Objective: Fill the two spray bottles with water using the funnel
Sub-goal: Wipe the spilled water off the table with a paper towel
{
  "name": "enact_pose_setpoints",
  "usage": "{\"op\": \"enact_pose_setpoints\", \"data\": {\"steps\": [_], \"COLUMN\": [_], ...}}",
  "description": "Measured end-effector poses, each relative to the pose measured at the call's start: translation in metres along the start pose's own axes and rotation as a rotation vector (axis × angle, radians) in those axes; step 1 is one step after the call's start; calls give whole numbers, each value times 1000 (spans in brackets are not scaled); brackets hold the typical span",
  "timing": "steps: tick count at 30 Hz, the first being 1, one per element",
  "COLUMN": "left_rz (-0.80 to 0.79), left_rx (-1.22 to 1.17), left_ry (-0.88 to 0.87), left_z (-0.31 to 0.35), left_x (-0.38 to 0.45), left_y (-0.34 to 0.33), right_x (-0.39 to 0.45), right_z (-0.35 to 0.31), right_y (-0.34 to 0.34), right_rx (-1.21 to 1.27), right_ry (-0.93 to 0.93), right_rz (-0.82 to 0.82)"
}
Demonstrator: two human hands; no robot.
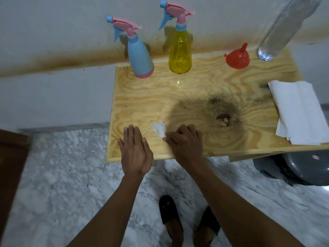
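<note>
A blue spray bottle (139, 56) and a yellow spray bottle (180, 49), both with pink and blue trigger heads screwed on, stand at the back of the wooden table (142, 97). A red funnel (237, 57) lies mouth down to their right. A tall clear water bottle (283, 31) stands at the back right corner. My left hand (136, 150) lies flat with straight fingers on the table's front edge. Beside it, my right hand (187, 141) pinches a small scrap of white tissue (159, 129) that rests on the wood.
A stack of white paper towels (299, 111) lies on the table's right side. A dark stain and a knot (223, 119) mark the wood in the middle. A dark grey bin (302, 168) sits under the right end. The stained wall runs right behind the table.
</note>
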State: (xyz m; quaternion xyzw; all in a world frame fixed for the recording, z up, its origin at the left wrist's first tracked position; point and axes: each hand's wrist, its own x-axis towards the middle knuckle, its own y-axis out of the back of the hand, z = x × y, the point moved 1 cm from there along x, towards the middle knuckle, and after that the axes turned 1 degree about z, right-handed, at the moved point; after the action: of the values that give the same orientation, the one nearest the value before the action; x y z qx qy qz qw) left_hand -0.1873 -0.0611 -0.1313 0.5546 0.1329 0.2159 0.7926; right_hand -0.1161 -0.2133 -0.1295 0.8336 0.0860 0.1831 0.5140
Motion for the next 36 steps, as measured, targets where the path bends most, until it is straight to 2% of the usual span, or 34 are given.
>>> {"op": "enact_pose_setpoints", "data": {"steps": [4,8,15,23,28,31,36], "left_rz": [-43,-96,-104,-145,-267,-441,-636], "left_rx": [-27,-103,-247,-457,-472,-495,-465], "left_ry": [-14,-50,-95,-270,-433,-457,-532], "left_z": [18,53,154,297,358,388,439], "left_x": [-8,-22,-44,-87,-114,-127,-139], "left_y": [-1,8,51,76,45,26,3], "right_x": [-14,-28,-57,-103,-148,-174,-194], "right_z": [22,50,102,190,243,268,294], "right_y": [17,48,153,274,317,328,340], "right_rx": [30,216,467,518,467,435,512], "right_ry": [-108,-308,-609,-904,-1130,-1250,-1501], "right_rz": [15,-3,194,509,623,671,767]}}
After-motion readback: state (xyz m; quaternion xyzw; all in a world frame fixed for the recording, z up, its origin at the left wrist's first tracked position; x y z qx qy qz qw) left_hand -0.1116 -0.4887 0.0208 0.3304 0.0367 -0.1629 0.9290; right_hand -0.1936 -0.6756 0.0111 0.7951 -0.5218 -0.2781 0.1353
